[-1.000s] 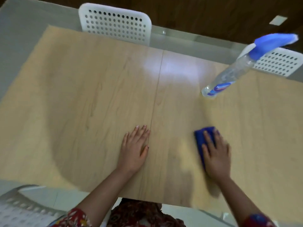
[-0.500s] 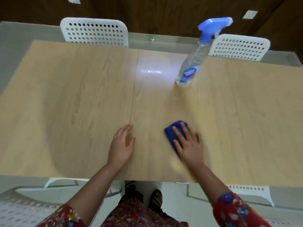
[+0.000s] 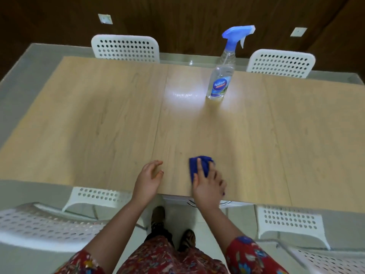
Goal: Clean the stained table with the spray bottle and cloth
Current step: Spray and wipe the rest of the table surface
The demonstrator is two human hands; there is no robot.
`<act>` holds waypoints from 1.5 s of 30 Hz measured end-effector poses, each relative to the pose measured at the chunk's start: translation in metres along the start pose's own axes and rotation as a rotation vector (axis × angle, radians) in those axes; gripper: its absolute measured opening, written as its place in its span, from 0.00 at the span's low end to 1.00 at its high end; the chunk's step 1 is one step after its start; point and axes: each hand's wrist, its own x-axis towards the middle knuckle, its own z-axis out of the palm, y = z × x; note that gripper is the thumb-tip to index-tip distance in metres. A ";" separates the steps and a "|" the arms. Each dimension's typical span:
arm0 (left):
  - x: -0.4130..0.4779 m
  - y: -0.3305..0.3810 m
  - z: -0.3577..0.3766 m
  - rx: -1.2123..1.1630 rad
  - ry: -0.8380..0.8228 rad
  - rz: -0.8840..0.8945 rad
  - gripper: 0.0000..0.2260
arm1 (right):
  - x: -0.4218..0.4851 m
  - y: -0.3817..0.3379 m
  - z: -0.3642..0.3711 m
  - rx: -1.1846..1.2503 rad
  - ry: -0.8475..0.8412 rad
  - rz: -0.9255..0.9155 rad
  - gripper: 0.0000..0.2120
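Obscured items: the blue cloth (image 3: 204, 164) is partly covered by the right hand (image 3: 208, 186), and only its far portion shows past the fingertips. The outer fingers of that hand are blurred. The white perforated near-side chairs (image 3: 286, 222) are cut off by the frame, so their number cannot be fixed.

Count: one cloth, one spray bottle (image 3: 221, 82), two hands, two far-side chairs (image 3: 126, 49).

Hands: the right hand lies flat, fingers extended, pressing the cloth onto the bench (image 3: 98, 125). The left hand (image 3: 148, 180) sits just left of it (apart from the cloth), fingers loosely curled, grasping nothing. The spray bottle stands upright well ahead of the right hand, untouched.
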 end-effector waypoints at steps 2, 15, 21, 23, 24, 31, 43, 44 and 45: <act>-0.004 -0.001 -0.007 -0.039 0.028 -0.059 0.14 | -0.009 -0.030 0.005 -0.013 0.010 -0.172 0.24; -0.038 0.097 -0.037 -0.571 -0.152 -0.116 0.11 | -0.037 -0.038 -0.133 1.540 -0.239 0.006 0.25; -0.043 0.137 -0.040 -0.795 -0.349 -0.045 0.10 | -0.057 -0.014 -0.181 1.533 -0.378 -0.031 0.06; -0.043 0.139 -0.033 -0.755 -0.343 -0.074 0.12 | -0.059 -0.013 -0.188 1.545 -0.240 -0.087 0.04; -0.044 0.141 -0.029 -0.743 -0.366 -0.098 0.15 | -0.059 -0.014 -0.191 1.498 -0.177 -0.113 0.05; -0.052 0.143 -0.026 -0.687 -0.412 -0.162 0.18 | -0.059 -0.018 -0.192 1.355 -0.253 -0.051 0.05; -0.055 0.119 -0.054 -0.608 -0.079 -0.067 0.11 | -0.023 0.001 -0.145 1.558 -0.322 0.421 0.17; -0.056 0.121 -0.056 -0.569 -0.090 -0.021 0.12 | -0.021 -0.002 -0.133 1.631 -0.449 0.470 0.24; -0.057 0.123 -0.059 -0.536 -0.099 0.005 0.12 | -0.020 -0.005 -0.121 1.642 -0.556 0.497 0.29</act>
